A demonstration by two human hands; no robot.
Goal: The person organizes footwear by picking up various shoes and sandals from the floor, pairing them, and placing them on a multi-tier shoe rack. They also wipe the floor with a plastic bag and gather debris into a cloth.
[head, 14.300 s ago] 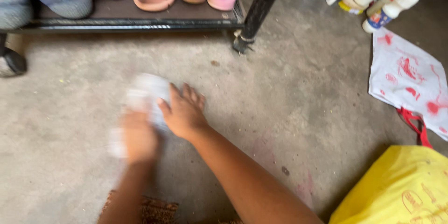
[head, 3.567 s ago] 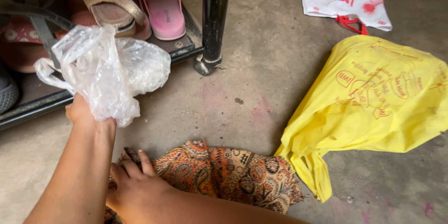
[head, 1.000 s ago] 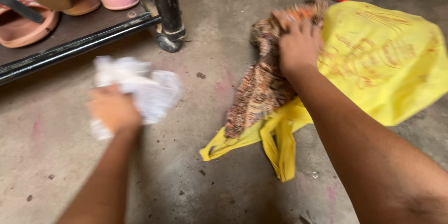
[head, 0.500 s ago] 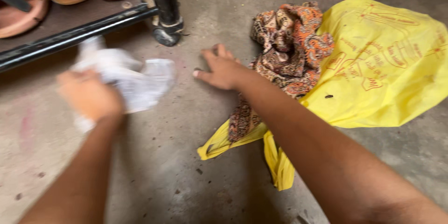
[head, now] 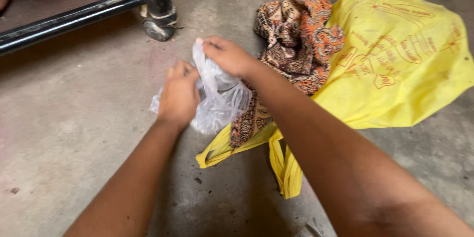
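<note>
I have the clear plastic bag [head: 219, 100] in both hands just above the floor [head: 74, 133]: my left hand [head: 178, 94] is closed around its bunched side, and my right hand [head: 228, 55] pinches its top edge between thumb and fingers. Just right of my right hand lies the patterned cloth [head: 296, 35], on the yellow bag [head: 395, 64]. I seem to be working the clear bag's mouth open; that likely needs the two layers pulled apart.
</note>
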